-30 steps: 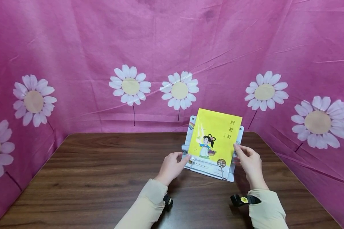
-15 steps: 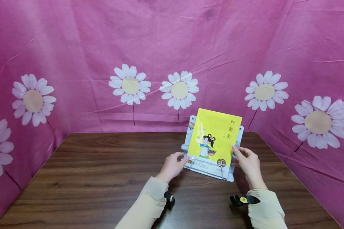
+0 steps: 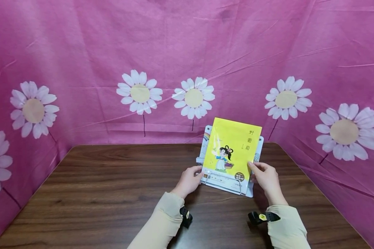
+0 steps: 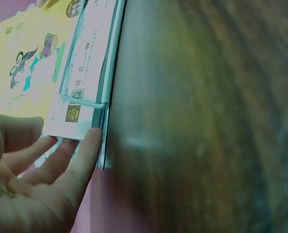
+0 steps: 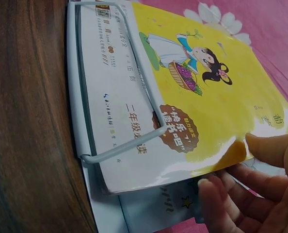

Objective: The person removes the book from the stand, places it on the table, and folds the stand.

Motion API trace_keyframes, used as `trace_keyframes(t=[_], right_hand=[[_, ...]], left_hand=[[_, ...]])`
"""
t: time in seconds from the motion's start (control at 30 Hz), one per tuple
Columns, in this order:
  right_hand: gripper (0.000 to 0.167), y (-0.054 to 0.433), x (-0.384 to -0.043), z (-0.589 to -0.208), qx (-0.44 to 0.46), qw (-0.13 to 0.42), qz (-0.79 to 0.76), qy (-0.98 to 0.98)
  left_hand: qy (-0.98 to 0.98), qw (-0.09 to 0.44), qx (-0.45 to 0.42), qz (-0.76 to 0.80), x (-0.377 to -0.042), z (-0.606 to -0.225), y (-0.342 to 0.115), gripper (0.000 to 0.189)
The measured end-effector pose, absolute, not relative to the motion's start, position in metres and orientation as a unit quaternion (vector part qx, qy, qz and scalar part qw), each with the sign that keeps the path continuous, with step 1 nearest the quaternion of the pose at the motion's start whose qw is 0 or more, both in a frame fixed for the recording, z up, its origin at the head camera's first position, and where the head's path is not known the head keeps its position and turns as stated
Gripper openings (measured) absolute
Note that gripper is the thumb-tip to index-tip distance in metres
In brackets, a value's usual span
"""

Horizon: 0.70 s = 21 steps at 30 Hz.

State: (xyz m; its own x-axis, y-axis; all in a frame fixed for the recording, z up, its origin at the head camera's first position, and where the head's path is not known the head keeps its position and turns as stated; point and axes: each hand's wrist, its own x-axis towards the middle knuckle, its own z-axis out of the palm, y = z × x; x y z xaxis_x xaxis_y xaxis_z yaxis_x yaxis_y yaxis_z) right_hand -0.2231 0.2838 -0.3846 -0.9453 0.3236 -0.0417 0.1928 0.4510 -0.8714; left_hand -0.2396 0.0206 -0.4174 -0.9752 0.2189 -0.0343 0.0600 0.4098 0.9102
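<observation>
A yellow book [image 3: 233, 145] with a cartoon figure and Chinese characters on its cover leans upright and slightly turned on a pale patterned book stand [image 3: 204, 148]. A wire bracket [image 5: 127, 145] of the stand crosses the front of the book's lower white band. My left hand [image 3: 188, 181] holds the lower left corner, the thumb at the cover's edge and other fingertips along the side. At the right edge my right hand [image 3: 268, 180] pinches the book, its thumb [image 5: 265, 148] on the cover and fingers bent beside and behind it. Parts of those fingers are hidden.
Both hands work over a dark wood-grain table [image 3: 112, 193], with the stand towards its back right. A pink cloth [image 3: 81, 52] printed with white daisies hangs behind and at both sides. Each wrist wears a black strap device [image 3: 263, 217].
The right hand has shifted slightly left, its thumb further onto the cover. The left hand's thumb has drawn back slightly at the corner. Book and stand stay nearly in place.
</observation>
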Motion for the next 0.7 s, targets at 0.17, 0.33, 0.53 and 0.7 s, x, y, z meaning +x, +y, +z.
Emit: trace_keyframes(t=[0.17, 0.33, 0.53, 0.7], right_hand=[[0.051, 0.282, -0.224, -0.387, -0.148, 0.075, 0.487, -0.857], [0.045, 0.279, -0.223, -0.387, -0.140, 0.095, 0.479, -0.861], [0.042, 0.275, -0.223, -0.386, -0.138, 0.110, 0.455, -0.873], [0.040, 0.273, -0.224, -0.385, -0.137, 0.120, 0.437, -0.881]], left_hand=[[0.840, 0.052, 0.115, 0.528, -0.242, -0.419, 0.021, 0.038], [0.836, 0.052, 0.124, 0.532, -0.242, -0.420, 0.021, 0.039], [0.834, 0.043, 0.132, 0.534, -0.243, -0.422, 0.021, 0.040], [0.830, 0.045, 0.132, 0.540, -0.243, -0.421, 0.021, 0.041]])
